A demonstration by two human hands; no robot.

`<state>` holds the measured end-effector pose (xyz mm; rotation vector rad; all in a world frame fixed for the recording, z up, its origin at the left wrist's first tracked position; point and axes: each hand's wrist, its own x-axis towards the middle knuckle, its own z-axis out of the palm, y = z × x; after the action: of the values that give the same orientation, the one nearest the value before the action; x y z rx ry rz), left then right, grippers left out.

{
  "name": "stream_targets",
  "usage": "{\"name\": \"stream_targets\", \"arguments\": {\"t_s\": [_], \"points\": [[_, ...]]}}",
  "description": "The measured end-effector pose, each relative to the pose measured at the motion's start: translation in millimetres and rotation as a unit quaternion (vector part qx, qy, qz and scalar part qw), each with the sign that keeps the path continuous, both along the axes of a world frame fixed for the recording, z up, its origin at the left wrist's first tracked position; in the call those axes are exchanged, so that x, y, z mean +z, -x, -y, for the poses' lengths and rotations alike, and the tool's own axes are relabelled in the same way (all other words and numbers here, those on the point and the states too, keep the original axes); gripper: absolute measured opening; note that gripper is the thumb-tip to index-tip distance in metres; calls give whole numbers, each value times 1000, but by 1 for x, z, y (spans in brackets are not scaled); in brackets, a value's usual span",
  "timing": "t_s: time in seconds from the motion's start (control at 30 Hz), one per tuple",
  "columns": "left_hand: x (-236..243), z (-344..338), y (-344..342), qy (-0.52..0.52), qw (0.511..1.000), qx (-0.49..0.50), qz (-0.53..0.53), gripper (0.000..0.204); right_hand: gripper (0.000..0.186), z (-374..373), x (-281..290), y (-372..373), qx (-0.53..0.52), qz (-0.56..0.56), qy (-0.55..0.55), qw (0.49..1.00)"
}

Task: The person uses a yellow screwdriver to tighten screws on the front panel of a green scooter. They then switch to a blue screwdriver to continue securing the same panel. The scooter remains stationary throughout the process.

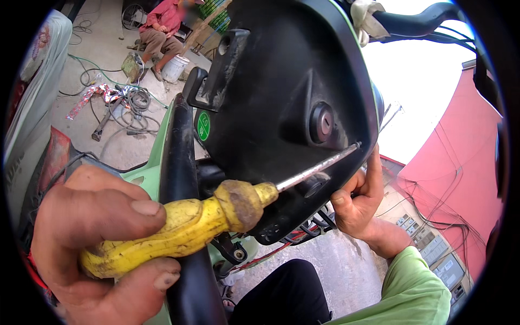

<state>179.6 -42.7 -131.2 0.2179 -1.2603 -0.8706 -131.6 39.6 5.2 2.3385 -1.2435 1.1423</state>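
My left hand (103, 233) is closed round the yellow handle of a screwdriver (184, 227). Its metal shaft slants up to the right, and the tip meets a small screw (357, 144) at the right edge of a black plastic panel (265, 108). A round key lock (323, 122) sits in that panel, above the shaft, and a green round sticker (203, 125) is at its left side. At the panel's lower right edge, my right hand (360, 203) grips the rim, with some fingers hidden behind it. The panel appears to belong to a scooter with light green bodywork (157, 162).
A black handlebar (417, 20) and cables stand at upper right. Coiled cables (135, 103) and a hammer-like tool (103, 124) lie on the floor. Farther back, another person (162, 32) sits beside a white bucket (175, 69). A pink wall (460, 162) rises at right.
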Motion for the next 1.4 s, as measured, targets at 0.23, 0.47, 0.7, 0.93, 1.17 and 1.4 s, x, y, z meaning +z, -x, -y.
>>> {"name": "stream_targets", "arguments": {"t_s": [0.23,0.47,0.7,0.93,1.17,1.4], "points": [[-5,-17,-1,-72,997,-15,-35,38,99,-1,5,3,3,-12,-19,1000],[-21,-41,-11,-59,996,21,-57,42,99,-5,12,-12,-45,-31,-16,998],[-31,-77,-12,-66,990,5,-128,41,96,-5,11,-7,-51,-41,17,998],[-32,-113,-24,-69,991,24,-110,41,93,-10,13,-16,-92,-76,49,992],[-27,-126,-19,-65,989,27,-133,38,94,-11,14,-8,-103,-89,67,988],[-31,-126,-17,-74,984,12,-163,35,92,4,19,4,-9,-68,56,996]]}}
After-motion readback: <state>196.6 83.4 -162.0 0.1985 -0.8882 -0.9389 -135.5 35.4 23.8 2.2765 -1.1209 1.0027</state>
